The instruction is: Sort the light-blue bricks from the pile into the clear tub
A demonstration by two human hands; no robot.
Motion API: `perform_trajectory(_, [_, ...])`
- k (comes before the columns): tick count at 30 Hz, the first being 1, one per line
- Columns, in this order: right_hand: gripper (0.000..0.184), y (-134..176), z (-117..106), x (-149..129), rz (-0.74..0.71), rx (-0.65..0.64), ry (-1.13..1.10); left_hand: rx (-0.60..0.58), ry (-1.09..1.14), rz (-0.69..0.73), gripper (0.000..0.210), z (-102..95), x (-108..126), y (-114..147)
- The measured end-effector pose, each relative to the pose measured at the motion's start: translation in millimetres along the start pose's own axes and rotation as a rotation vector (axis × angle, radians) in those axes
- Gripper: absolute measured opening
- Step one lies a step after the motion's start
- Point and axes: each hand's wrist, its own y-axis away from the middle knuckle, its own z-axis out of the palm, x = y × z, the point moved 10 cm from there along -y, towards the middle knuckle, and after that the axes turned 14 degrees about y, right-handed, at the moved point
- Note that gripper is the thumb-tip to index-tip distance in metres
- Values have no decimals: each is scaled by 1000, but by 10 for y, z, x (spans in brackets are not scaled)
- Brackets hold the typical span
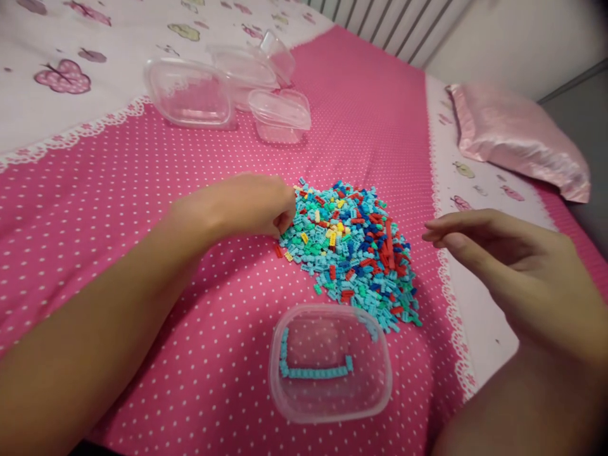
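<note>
A heap of small building bricks (349, 253), mostly light blue with red, dark blue, green and yellow ones, lies on the pink polka-dot cloth. My left hand (259, 202) is at the heap's left edge, fingers curled down and closed; whatever its fingertips hold is hidden. To the right of the heap, my right hand (508, 272) is held in the air, fingers stretched out and thumb a little apart, with nothing seen in it. In front of the heap sits a clear plastic container (332, 415). Light blue bricks (316, 372) line part of its inside edge.
Several more clear plastic containers (190, 120) stand farther back on the bed. A shiny pink pillow (517, 139) lies at the right. Light-coloured slats (380, 25) run along the back, beside a wall.
</note>
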Motion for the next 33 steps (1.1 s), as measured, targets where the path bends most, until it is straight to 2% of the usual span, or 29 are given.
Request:
perform_trajectory(8, [16, 36, -5, -19, 31, -34, 36, 19, -60, -21, 12, 56, 36, -42])
perform_trajectory(13, [13, 37, 15, -144, 4, -71, 56, 14, -45, 18, 10, -49, 82, 21])
perform_trajectory(16, [15, 70, 38, -364, -17, -99, 136, 30, 35, 108, 10, -166, 210, 124])
perform_trajectory(18, [13, 105, 105, -600, -72, -144, 123, 71, 181, 274, 6, -235, 445, 202])
perform_trajectory(20, [12, 158, 264, -843, -149, -267, 78, 88, 315, 450, 9, -248, 710, 275])
perform_trajectory(21, [11, 184, 342, -929, -170, -325, 60, 55, 348, 535, 9, -203, 848, 306])
perform_trajectory(23, [9, 221, 480, -1011, -169, -422, 23, 31, 374, 622, 9, -140, 1027, 330])
perform_trajectory(27, [4, 242, 652, -988, -115, -516, -29, 46, 397, 681, 13, -117, 1164, 320])
perform_trajectory(30, [12, 230, 664, -948, -84, -501, -38, 81, 410, 680, 12, -128, 1178, 288])
perform_trajectory(33, [14, 247, 652, -935, -73, -515, -13, 65, 421, 680, 11, -64, 1204, 245])
